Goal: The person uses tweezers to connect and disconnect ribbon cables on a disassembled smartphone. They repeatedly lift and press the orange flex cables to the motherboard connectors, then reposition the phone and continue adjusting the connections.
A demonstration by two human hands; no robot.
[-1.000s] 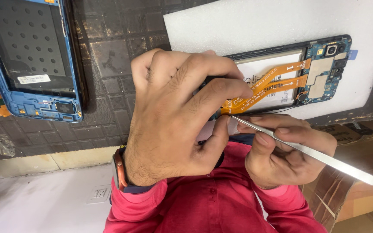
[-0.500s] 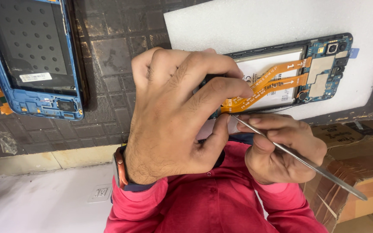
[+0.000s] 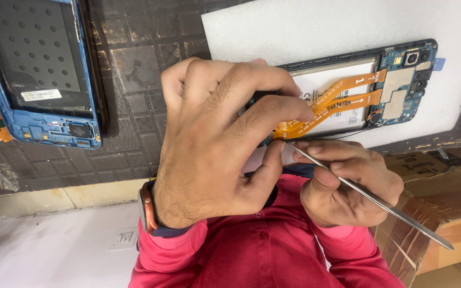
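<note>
Dark tiled bench and white foam pad lay beyond the fingers; left hand pinned the opened blue phone, its thin orange flex cables looking fragile, while right hand pinched a slim metal pry tool near its tip.

Hidden and cut-off parts around the opened phone

The left hand covers the near end of the opened phone, so that end of the frame and the ends of the orange ribbon cables are hidden beneath its fingers. The tip of the metal pry tool disappears between the left thumb and the phone's edge; what it touches cannot be told. The right hand has its palm side turned away, hiding much of its grip on the tool. The blue back cover is cut off by the top and left edges. The cardboard box runs off the right edge. The white foam sheet is cropped at the top and right.
</note>
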